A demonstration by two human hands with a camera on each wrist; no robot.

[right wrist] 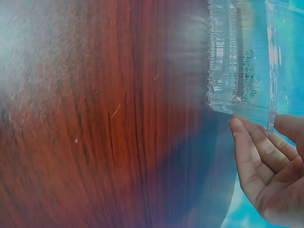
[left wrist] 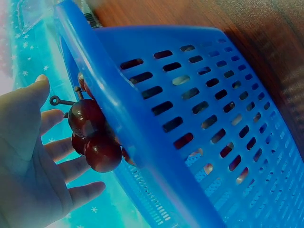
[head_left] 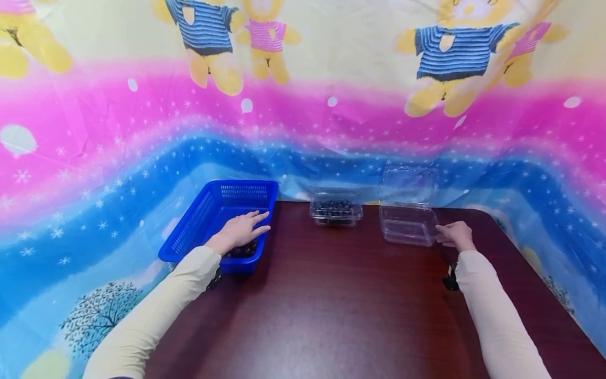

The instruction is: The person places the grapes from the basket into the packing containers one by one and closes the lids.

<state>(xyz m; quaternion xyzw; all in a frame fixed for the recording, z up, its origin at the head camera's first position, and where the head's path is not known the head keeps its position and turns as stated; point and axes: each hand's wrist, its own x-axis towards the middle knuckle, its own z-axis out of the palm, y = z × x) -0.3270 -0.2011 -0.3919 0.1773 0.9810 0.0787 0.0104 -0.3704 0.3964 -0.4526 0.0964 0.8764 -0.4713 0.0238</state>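
Observation:
A blue plastic basket (head_left: 189, 231) (left wrist: 190, 118) sits at the table's left edge with several dark red cherries (head_left: 242, 249) (left wrist: 92, 135) in its near corner. My left hand (head_left: 255, 221) (left wrist: 47, 156) lies inside it with straight, spread fingers just over the cherries. An empty clear clamshell box (head_left: 409, 223) (right wrist: 237, 71) stands open to the right, its lid upright. My right hand (head_left: 442, 234) (right wrist: 270, 156) pinches that box's right rim between thumb and fingers.
A second clear box (head_left: 336, 210) filled with dark fruit stands at the back between basket and open box. The dark wooden table (head_left: 331, 295) stretches toward me. A colourful bear-print cloth (head_left: 303, 105) hangs behind and drapes off both sides.

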